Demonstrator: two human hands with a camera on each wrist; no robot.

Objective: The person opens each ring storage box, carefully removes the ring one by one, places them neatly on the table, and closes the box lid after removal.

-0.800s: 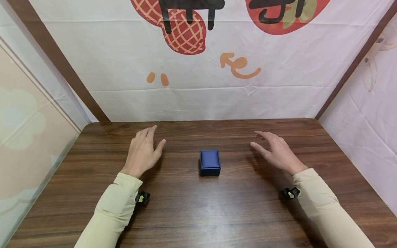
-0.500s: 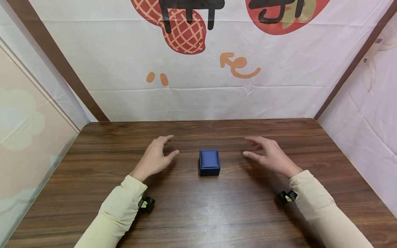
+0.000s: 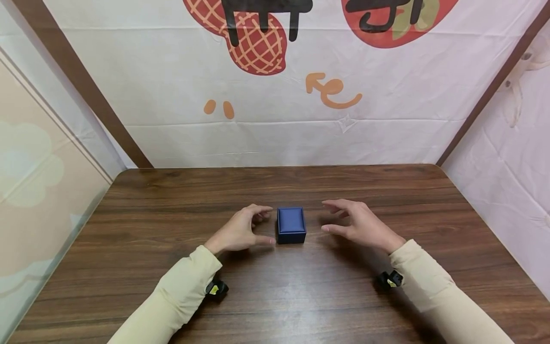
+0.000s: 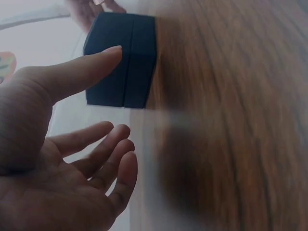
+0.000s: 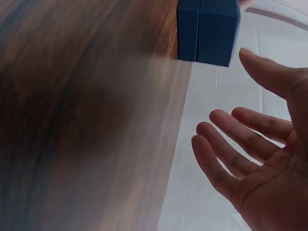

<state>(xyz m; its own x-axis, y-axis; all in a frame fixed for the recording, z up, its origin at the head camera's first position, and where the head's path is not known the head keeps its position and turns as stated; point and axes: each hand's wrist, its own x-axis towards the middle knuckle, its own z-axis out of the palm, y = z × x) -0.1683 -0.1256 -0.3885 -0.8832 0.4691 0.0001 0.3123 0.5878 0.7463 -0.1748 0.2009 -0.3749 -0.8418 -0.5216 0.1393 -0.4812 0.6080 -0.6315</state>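
A small dark blue box (image 3: 291, 224) with a padded-looking lid sits on the wooden table; in the left wrist view the box (image 4: 137, 62) shows a seam between lid and base. My left hand (image 3: 242, 229) is just left of it, thumb and fingers spread apart, the tips close to its left side. To the box's right, with a wider gap, my right hand (image 3: 358, 224) has its thumb and fingers parted toward it. Nothing is held in either hand. In the right wrist view the box (image 5: 209, 31) lies beyond the thumb tip.
The brown wood-grain table (image 3: 283, 306) reaches back to a white printed cloth (image 3: 275, 138) hanging behind it. Another cloth hangs at the right side (image 3: 507, 167). Each cream-sleeved wrist carries a small black device, such as the left device (image 3: 216, 289).
Both hands have moved inward toward the box and slightly nearer the camera, the left hand travelling farther. The box has stayed in place.
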